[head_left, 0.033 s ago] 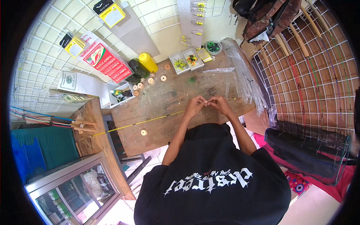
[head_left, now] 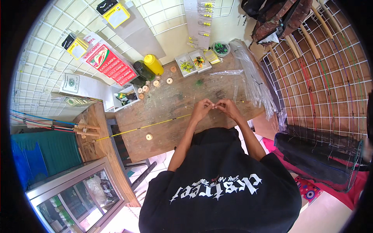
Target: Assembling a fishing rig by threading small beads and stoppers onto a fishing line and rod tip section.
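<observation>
Yellow rod: a thin yellow rod (head_left: 155, 125) lies across the wooden workbench (head_left: 171, 101), running from the left edge toward the hands; its near end is lost behind the fingers.
Left hand: the left hand (head_left: 202, 108) is pinched shut at the fingertips on something too small to make out, just above the bench.
Right hand: the right hand (head_left: 227, 107) pinches the same way, fingertips touching those of the left.
Hidden: whatever sits between the fingers cannot be told; the black shirt (head_left: 217, 186) covers the bench's near edge.
Small parts: pale round spools (head_left: 149, 136) lie loose, one near the rod, more by the bottles.
Bottles: a yellow bottle (head_left: 153, 64) and a dark bottle (head_left: 143, 70) stand at the far side.
Trays: clear trays (head_left: 192, 62) hold yellow-green bits.
Packages: a red, white-edged long box (head_left: 110, 64) leans on the wire grid wall; yellow-and-black cards (head_left: 114, 13) hang above it.
Plastic: a clear plastic sheet (head_left: 252, 81) drapes the right end.
</observation>
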`<state>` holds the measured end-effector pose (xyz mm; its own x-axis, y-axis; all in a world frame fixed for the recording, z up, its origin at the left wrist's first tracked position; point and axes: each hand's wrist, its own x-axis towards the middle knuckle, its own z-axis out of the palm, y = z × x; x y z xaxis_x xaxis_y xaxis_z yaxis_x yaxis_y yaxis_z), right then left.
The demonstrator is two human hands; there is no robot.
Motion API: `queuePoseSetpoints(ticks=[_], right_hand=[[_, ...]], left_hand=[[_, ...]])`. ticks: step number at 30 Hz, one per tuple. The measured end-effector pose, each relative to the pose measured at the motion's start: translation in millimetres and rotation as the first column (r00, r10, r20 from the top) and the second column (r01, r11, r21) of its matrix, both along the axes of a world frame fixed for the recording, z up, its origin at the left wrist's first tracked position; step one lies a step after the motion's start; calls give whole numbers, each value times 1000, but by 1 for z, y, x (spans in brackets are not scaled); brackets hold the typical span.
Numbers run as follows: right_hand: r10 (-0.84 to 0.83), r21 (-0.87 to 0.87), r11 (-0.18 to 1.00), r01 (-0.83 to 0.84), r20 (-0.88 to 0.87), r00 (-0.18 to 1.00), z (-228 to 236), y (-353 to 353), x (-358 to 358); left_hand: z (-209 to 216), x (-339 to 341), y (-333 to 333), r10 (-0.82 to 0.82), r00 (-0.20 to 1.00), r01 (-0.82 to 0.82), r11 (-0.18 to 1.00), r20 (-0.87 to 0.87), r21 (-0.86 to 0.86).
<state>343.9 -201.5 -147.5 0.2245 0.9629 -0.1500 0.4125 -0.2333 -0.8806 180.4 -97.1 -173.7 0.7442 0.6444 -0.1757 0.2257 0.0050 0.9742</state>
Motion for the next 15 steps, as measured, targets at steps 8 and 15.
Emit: queuePoseSetpoints(ticks=[8,15], right_hand=[[-45,147,989,4,274,961,-10,-5,0],[-71,61,997,57,263,962,-9,-15,-6]], left_hand=[[25,-11,4,125,957,-69,975,-262,213],[8,-38,12,21,946,132,885,-323,446]])
